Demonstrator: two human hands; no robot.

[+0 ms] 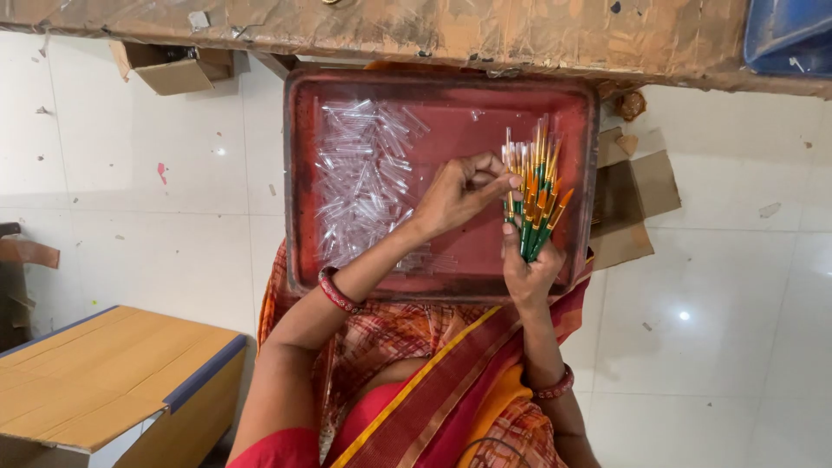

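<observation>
A red tray [442, 95] rests on my lap. My right hand [529, 273] grips a bundle of paintbrushes [535, 195] with green and orange handles, standing fanned over the tray's right side. My left hand [464, 191] reaches across the tray, thumb and fingers pinched on one brush at the left of the bundle. Whether a clear tube sits between those fingers is too small to tell. A heap of small clear plastic tubes [364, 173] lies in the tray's left half, just left of my left wrist.
A worn wooden table edge [433, 30] runs along the top, with a blue container [789, 35] at its right. An open cardboard box [173, 69] and flat cardboard pieces [633, 199] lie on the white tiled floor. A large carton [104, 381] stands bottom left.
</observation>
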